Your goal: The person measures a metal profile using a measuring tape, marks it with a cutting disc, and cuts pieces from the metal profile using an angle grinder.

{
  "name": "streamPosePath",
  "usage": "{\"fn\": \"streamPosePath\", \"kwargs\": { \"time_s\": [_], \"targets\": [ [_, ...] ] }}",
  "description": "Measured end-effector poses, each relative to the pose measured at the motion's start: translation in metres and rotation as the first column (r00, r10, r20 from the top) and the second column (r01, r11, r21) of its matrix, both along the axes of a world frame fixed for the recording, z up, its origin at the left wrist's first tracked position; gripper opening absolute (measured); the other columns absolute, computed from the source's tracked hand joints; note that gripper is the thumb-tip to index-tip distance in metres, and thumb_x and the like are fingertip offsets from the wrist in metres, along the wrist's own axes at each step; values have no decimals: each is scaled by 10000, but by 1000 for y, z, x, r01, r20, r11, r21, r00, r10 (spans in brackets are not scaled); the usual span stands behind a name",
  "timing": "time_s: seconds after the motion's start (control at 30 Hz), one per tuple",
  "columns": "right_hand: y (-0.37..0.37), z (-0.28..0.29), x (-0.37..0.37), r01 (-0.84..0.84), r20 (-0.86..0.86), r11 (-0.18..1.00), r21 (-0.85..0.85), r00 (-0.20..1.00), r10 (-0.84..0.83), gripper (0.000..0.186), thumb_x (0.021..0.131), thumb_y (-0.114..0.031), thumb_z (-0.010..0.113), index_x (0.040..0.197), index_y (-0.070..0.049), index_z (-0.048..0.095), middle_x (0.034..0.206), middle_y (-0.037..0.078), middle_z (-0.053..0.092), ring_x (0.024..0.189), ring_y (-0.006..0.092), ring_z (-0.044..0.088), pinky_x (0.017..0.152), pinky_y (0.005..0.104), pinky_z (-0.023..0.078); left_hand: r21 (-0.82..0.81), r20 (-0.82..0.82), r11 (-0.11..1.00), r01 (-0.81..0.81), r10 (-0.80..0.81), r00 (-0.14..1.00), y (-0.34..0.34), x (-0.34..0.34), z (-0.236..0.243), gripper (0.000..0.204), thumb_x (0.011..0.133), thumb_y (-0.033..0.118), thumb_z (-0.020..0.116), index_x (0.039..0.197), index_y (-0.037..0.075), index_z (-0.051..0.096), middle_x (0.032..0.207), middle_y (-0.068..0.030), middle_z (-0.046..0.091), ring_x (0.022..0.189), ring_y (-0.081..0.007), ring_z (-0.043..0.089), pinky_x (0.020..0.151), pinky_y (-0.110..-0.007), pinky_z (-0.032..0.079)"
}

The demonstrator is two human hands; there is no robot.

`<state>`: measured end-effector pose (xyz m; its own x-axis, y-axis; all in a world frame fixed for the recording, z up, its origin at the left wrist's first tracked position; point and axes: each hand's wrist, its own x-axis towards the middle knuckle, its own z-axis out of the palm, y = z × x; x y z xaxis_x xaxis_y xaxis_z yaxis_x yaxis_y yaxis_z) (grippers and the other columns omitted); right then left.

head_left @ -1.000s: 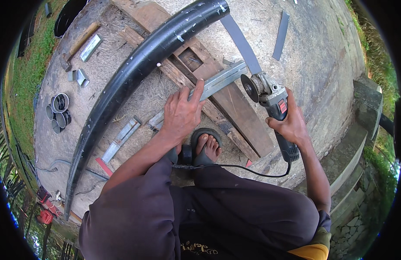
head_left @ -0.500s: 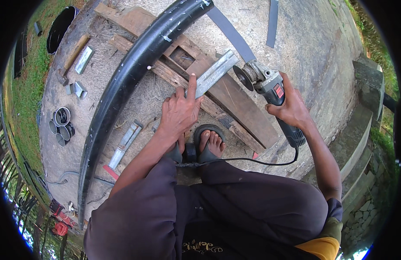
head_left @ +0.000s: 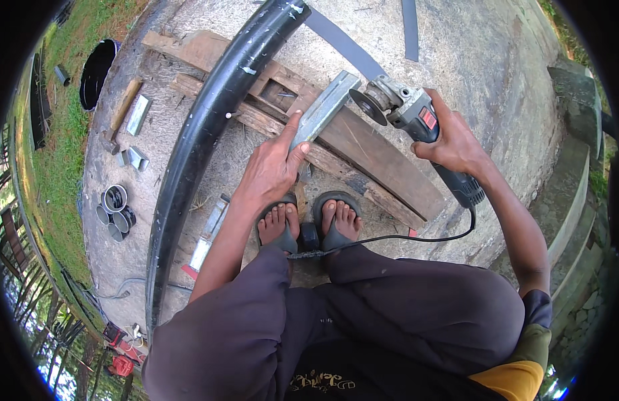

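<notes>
Galvanized steel channel (head_left: 326, 110) across our wooden planks (head_left: 389, 167) | probably light, stiff, kinda slick; we'd grip nearside | left hand (head_left: 269, 166) part-closed, thumb and index pinching it | right hand (head_left: 455, 139) wrapped round hefty-looking angle grinder (head_left: 415, 119)

Under soft daylight outdoors, a rough, pale grey concrete floor (head_left: 483, 47) spreads out, edged on the left by a strip of short green grass (head_left: 58, 200) and on the right by stepped, weathered grey concrete ledges (head_left: 569, 194) above shadowed, irregular grey stones (head_left: 582, 331).
</notes>
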<state>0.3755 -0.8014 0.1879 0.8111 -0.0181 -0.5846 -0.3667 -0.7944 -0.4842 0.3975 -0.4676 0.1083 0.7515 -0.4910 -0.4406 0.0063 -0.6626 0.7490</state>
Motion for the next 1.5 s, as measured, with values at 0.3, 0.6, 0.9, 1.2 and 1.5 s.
{"fn": "streamPosePath", "kwargs": {
  "time_s": [0.3,0.6,0.9,1.2,1.5],
  "targets": [
    [7,-1,4,-21,-1,1000,-9,1000,21,959,695,-197,766,1548,-35,360,986,272,699,934,422,706,882,492,525,-39,34,999,10,-9,999,10,1,-12,625,1074,371,523,1599,54,399,1019,-393,686,1071,-580,645,906,-597,492],
    [7,-3,4,-9,-28,999,-53,1000,7,986,690,-212,763,1567,-36,348,1028,287,704,953,435,705,914,493,527,-46,5,999,1,-1,1000,8,1,-10,646,1075,407,515,1614,77,381,933,-373,684,985,-576,663,872,-596,492],
    [9,-3,4,1,-32,998,-55,999,-2,1015,702,-201,770,1587,-5,314,1059,284,706,973,421,708,935,479,531,3,1,1000,16,-16,1000,6,1,-5,655,1072,386,516,1612,48,368,927,-389,680,951,-571,676,861,-610,505],
    [12,-1,6,-9,-39,997,-73,999,6,1007,712,-186,773,1587,-7,310,1070,281,707,978,409,711,932,463,537,110,187,994,23,-43,981,1,-18,-21,685,1065,380,549,1652,129,302,1067,-365,684,895,-575,684,808,-614,551],
    [6,-8,3,-44,-15,997,-70,999,43,1014,709,-172,785,1584,11,305,1025,256,724,912,385,721,892,456,556,215,336,976,26,-99,937,-6,-33,-34,733,1056,372,582,1669,130,261,987,-301,649,739,-492,715,634,-562,594]
  ]
}}
